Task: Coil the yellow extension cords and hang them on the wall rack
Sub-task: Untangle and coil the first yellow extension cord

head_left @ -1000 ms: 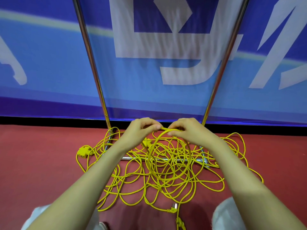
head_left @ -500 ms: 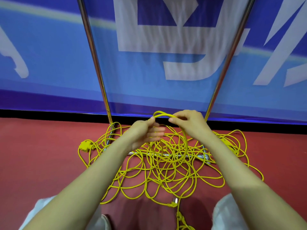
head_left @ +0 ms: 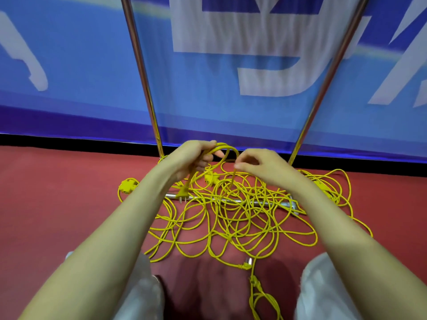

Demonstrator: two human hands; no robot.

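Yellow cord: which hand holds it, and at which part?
The left hand grips the yellow cord near its plug; the right hand pinches the loop's other side.

cords (head_left: 233, 218) heaped on floor (head_left: 57, 192) over rack base bar (head_left: 258, 202), 2 poles behind, banner (head_left: 69, 65) beyond

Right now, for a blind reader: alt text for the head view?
A person's left hand grips a loop of yellow cord, its plug dangling; the right hand pinches the same strand above a tangled pile on the red floor.
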